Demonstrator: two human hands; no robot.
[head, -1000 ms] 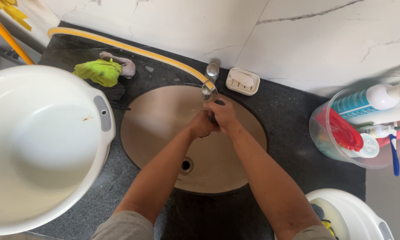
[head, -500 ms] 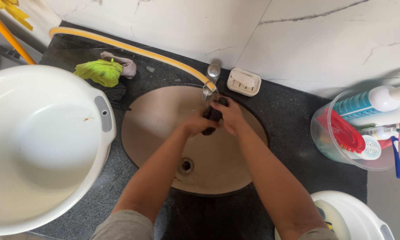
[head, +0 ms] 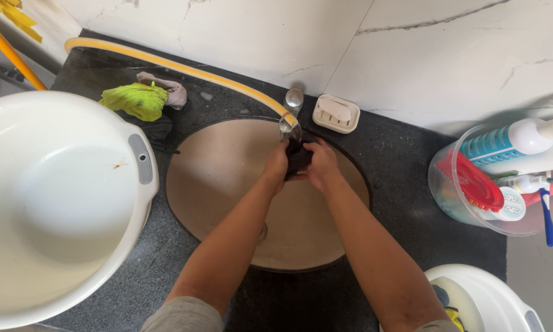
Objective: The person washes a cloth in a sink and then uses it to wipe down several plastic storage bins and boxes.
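You've got both hands closed on that small dark cloth [head: 298, 158], left hand [head: 276, 167] and right hand [head: 321, 165] squeezing it under the tap [head: 290, 120] at the far side of the sink [head: 227, 184]. Looks mid-rinse, nowhere near wrung out or set on the worktop [head: 405, 197] yet.

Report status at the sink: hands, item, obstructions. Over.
Left hand and right hand both clamped on dark cloth, under hose end over sink. Nothing between hands and cloth. White tub sits left, apart.
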